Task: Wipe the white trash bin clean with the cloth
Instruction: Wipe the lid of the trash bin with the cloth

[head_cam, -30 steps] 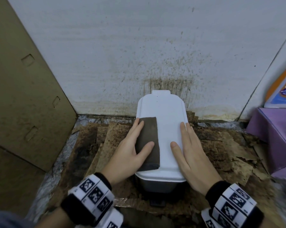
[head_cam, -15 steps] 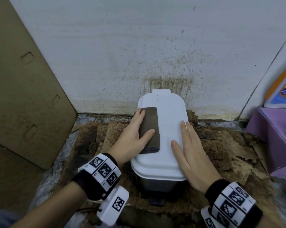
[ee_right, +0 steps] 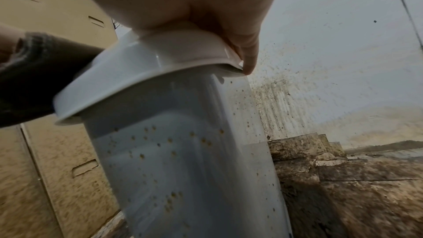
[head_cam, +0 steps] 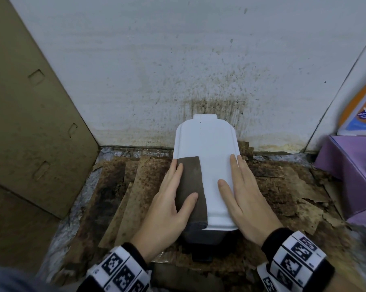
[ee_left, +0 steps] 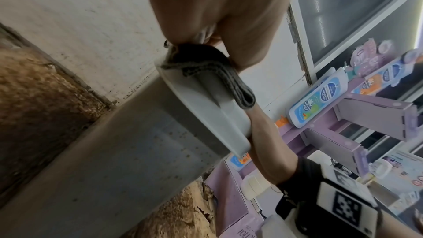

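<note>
The white trash bin (head_cam: 207, 144) stands against the stained wall with its lid down. A folded dark brown cloth (head_cam: 191, 175) lies on the lid's left side and hangs over the near edge. My left hand (head_cam: 177, 183) presses flat on the cloth, thumb on top. My right hand (head_cam: 233, 179) lies flat on the lid's right side. In the left wrist view the cloth (ee_left: 219, 73) drapes over the lid rim (ee_left: 206, 109). In the right wrist view the bin's body (ee_right: 183, 160) shows brown specks under the lid (ee_right: 148, 64), and the cloth (ee_right: 34, 71) sits at the left.
A tall cardboard panel (head_cam: 30, 133) leans at the left. Dirty torn cardboard sheets (head_cam: 135, 186) cover the floor around the bin. A purple shelf unit (head_cam: 350, 175) stands at the right. The wall (head_cam: 198, 70) behind is speckled brown. The bin's black pedal (head_cam: 201, 258) pokes out near me.
My left hand slid the cloth along the lid toward the wall, then back to the near edge. The right hand stayed flat on the lid.
</note>
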Motion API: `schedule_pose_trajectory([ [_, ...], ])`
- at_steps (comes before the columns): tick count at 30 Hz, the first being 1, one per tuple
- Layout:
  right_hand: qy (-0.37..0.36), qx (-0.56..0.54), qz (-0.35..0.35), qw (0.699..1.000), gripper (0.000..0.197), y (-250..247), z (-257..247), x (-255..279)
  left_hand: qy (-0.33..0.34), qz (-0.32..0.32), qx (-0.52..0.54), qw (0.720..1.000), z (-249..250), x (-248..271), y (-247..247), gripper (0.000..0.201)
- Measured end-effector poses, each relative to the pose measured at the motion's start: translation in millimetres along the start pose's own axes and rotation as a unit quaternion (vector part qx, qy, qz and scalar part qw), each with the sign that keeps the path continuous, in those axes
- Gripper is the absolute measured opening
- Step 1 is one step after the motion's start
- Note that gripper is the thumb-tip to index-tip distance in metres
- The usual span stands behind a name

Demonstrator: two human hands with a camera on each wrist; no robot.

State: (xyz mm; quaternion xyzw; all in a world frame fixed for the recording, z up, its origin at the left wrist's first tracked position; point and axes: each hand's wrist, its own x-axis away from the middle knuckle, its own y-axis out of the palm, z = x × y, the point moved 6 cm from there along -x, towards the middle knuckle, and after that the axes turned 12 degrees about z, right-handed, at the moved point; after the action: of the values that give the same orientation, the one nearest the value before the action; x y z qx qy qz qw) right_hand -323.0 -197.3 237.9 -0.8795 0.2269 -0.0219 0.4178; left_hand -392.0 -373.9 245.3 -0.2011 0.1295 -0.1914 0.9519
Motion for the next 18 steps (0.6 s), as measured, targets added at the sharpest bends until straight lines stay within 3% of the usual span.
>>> schedule_pose_trajectory([
  [5, -0.003, 0.001, 0.001, 1.000, 0.076, 0, 0, -2, 0.015, -0.034, -0.079, 0.996, 6, -4, 6, 0.076],
  [11, -0.008, 0.003, -0.005, 1.000, 0.075, -1, -1, -1, 0.040, -0.128, -0.236, 0.962, 15, -34, 19, 0.068],
  [18, -0.008, 0.005, -0.012, 1.000, 0.074, -2, -1, -2, 0.023, -0.216, -0.279, 0.935, 9, -97, 25, 0.068],
])
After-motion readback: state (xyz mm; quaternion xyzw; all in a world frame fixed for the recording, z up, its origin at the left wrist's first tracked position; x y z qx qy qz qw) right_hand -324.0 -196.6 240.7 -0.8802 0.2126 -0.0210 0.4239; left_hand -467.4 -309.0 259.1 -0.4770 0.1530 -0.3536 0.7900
